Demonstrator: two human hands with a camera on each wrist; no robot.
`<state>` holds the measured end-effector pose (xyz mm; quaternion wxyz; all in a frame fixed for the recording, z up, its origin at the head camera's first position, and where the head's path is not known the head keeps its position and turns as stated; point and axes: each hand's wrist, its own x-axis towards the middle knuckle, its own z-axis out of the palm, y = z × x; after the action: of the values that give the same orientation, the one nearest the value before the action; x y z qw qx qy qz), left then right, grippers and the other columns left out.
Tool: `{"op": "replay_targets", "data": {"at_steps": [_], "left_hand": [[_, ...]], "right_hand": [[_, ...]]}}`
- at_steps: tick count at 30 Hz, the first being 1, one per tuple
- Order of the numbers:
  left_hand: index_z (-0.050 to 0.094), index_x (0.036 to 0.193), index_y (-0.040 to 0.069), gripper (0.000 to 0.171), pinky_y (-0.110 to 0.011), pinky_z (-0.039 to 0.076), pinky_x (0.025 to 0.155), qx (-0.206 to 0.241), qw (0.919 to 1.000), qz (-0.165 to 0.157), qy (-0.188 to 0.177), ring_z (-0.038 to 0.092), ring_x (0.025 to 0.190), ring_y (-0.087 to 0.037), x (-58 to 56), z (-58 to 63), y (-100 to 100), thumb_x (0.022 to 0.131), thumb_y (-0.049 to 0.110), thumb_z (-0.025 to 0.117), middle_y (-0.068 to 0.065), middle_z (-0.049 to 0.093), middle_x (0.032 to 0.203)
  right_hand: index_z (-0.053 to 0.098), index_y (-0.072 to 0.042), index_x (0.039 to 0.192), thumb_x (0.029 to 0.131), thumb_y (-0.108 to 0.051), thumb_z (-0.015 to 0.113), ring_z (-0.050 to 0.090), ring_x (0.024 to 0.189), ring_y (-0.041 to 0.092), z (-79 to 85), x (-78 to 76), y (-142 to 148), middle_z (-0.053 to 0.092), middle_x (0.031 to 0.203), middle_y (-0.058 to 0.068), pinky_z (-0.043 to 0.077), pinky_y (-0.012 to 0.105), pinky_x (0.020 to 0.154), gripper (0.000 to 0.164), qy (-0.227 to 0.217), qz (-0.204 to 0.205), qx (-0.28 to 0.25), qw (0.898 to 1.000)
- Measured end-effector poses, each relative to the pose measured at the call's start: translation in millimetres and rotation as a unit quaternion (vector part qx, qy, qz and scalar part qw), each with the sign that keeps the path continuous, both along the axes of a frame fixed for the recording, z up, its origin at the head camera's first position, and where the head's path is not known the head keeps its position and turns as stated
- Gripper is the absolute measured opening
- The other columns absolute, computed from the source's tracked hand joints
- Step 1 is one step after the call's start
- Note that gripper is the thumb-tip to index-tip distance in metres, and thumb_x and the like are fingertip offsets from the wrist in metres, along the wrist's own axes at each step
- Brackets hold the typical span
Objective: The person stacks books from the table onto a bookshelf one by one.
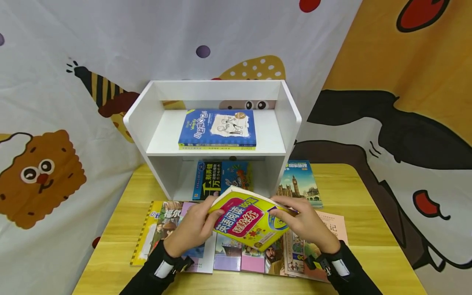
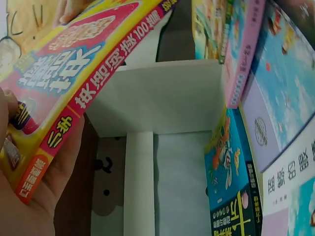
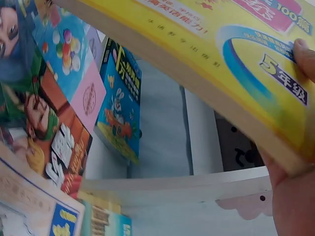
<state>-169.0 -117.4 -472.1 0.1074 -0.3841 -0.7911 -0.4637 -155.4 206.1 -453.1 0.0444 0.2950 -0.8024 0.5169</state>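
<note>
A yellow book (image 1: 254, 221) with a pink title panel is held tilted above the table, in front of the shelf. My left hand (image 1: 191, 229) grips its left end, thumb on the cover. At the other end, my right hand (image 1: 307, 221) holds it with the thumb on the cover and fingers behind. The left wrist view shows its pink spine, while the page edges face the right wrist view. On the upper level of the white shelf (image 1: 290, 116) lies a blue book (image 1: 199, 125) on top of a yellow-edged one. A dark and blue book (image 1: 236, 174) lies in the lower compartment, partly hidden.
Several overlapping books lie in a row before the shelf, from a yellow book (image 1: 141, 241) at left to a pinkish book (image 1: 337, 227) at right. A book with a clock tower (image 1: 300, 180) lies beside the shelf on the wooden table (image 1: 365, 229). A printed cloth hangs behind.
</note>
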Motion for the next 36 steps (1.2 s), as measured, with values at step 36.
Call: {"op": "replay_targets", "data": {"at_steps": [36], "left_hand": [[0.0,0.151,0.032,0.075,-0.036,0.057,0.066,0.119,0.9584,0.021,-0.259,0.067,0.089,-0.022,16.3,27.1,-2.4,0.098,0.018,0.051,-0.01,0.056,0.123]], "right_hand": [[0.018,-0.018,0.147,0.103,-0.015,0.035,0.063,0.091,0.04,-44.0,20.4,-33.8,0.052,0.115,0.026,0.055,0.049,0.065,0.048,-0.136,-0.079,-0.281,0.947]]}}
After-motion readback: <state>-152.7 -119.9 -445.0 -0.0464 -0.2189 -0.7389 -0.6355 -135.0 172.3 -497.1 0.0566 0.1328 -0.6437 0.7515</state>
